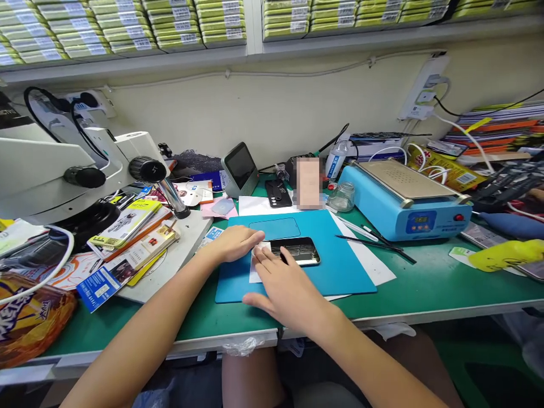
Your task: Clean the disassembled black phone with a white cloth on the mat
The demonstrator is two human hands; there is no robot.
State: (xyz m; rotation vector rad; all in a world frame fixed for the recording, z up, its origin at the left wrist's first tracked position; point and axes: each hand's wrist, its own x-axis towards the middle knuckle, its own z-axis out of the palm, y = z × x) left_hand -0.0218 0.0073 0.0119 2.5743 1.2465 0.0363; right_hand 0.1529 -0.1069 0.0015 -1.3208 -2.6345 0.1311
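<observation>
A phone (306, 251) with a dark, shiny face lies flat on the blue mat (348, 266). White paper (254, 273) sits at the phone's left end, partly under my fingers. My right hand (283, 283) rests over the paper and the phone's left part, fingers spread and thumb apart. Beside it, my left hand (233, 242) lies at the phone's upper left corner, its fingertips by the paper; its fingers are pressed together, and what they hold, if anything, is hidden. Behind the phone a thin clear rectangular sheet or outline (276, 227) lies on the mat.
A microscope (63, 175) and a pile of packets (131, 226) stand at the left. A blue heating machine (408, 198) is at the right, with black tweezers (378, 245) before it. Behind the mat are a small display (241, 170), a glass jar (341, 197) and a bottle (337, 157).
</observation>
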